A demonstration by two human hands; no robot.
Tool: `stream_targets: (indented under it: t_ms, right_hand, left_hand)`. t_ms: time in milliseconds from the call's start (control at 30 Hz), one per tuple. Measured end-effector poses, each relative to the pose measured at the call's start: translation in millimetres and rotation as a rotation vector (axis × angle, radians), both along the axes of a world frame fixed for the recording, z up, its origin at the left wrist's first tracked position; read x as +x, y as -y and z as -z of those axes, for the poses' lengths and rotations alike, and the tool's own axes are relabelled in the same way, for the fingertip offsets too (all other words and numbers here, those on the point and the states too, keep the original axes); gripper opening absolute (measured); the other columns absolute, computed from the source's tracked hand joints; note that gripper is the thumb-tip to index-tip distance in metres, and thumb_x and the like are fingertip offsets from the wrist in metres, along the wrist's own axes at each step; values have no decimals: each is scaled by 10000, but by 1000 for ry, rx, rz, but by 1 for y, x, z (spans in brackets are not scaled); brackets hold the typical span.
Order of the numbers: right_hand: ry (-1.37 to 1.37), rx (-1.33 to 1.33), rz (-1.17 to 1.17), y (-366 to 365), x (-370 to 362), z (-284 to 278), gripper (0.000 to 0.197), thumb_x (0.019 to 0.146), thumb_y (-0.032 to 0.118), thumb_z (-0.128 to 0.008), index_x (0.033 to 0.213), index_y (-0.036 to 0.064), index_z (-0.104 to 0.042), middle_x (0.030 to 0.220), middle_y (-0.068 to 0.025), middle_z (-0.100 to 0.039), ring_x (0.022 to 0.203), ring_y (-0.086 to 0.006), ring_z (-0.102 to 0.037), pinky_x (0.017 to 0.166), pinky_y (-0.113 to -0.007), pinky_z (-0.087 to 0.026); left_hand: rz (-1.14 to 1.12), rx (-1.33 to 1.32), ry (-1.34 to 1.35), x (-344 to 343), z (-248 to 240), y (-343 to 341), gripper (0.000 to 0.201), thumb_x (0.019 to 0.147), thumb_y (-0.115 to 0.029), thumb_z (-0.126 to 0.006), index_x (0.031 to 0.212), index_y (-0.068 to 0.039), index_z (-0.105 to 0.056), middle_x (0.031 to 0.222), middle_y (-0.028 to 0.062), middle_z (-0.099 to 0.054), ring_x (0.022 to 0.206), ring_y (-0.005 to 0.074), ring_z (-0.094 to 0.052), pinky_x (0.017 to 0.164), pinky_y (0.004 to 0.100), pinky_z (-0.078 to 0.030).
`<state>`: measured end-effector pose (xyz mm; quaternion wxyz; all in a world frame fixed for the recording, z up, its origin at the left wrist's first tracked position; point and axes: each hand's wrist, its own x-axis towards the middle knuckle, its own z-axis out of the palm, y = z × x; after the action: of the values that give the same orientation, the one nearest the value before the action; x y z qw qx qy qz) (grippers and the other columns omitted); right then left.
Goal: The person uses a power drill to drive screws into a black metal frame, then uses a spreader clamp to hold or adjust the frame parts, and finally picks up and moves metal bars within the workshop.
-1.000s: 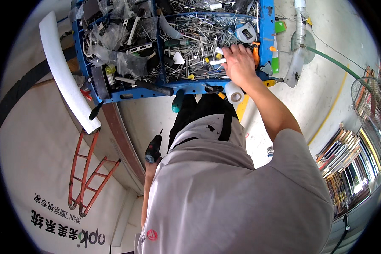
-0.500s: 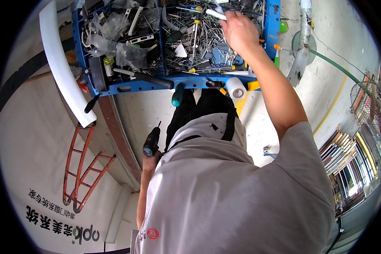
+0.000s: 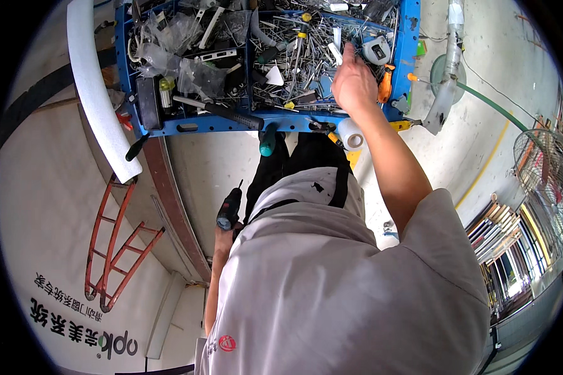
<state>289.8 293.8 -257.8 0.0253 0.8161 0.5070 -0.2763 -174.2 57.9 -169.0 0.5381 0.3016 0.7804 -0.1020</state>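
My right hand reaches into the right compartment of a blue metal tray, over a heap of loose screws. Its index finger is stretched out beside small white strips; the other fingers are partly hidden. To the right of the fingers lie a grey tape measure and an orange-handled tool. Down at my left side, my left hand is closed around a dark cordless drill, its bit pointing forward.
Plastic bags and a black-handled tool fill the tray's left part. A green screwdriver handle and a white roll sit at its near edge. A white foam strip and red ladder stand left; a wire fan right.
My right hand has drawn back toward me from the far side of the screws. The tape measure and orange-handled tool have come into sight. My left hand still holds the drill.
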Motion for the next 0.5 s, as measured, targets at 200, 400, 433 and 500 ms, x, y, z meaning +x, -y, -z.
stream_targets:
  t_ms: [200,400,433,500]
  right_hand:
    - [51,64,2,-17,-23,-10,683,867,491,-708,1244,-57,-555,1152,-229,-564,1095,-351,-591,908,-440,-536]
    - [149,264,71,-39,-41,8,955,749,568,-818,1389,-36,-447,1214,-254,-492,1169,-398,-481,1003,-474,-435]
    - [143,224,90,-39,-38,5,963,740,539,-835,1407,-31,-437,1222,-252,-491,1184,-400,-477,1003,-476,-437]
    - [110,182,128,-34,-35,-1,873,772,409,-830,1424,-12,-430,1237,-253,-491,1207,-408,-485,1019,-477,-444]
  left_hand:
    - [-46,98,119,1,1,-1,347,698,-105,-758,1016,0,-666,919,47,-658,861,181,-622,760,344,-509]
    - [-126,43,83,11,-5,-9,322,716,-40,-761,1019,-14,-657,964,48,-668,866,181,-626,760,343,-512]
    - [-85,49,70,9,-6,-6,318,725,-36,-759,1026,-15,-657,963,51,-673,868,184,-627,765,346,-512]
    - [-49,56,55,7,-7,0,315,733,-32,-756,1032,-16,-657,962,54,-677,870,188,-627,769,349,-513]
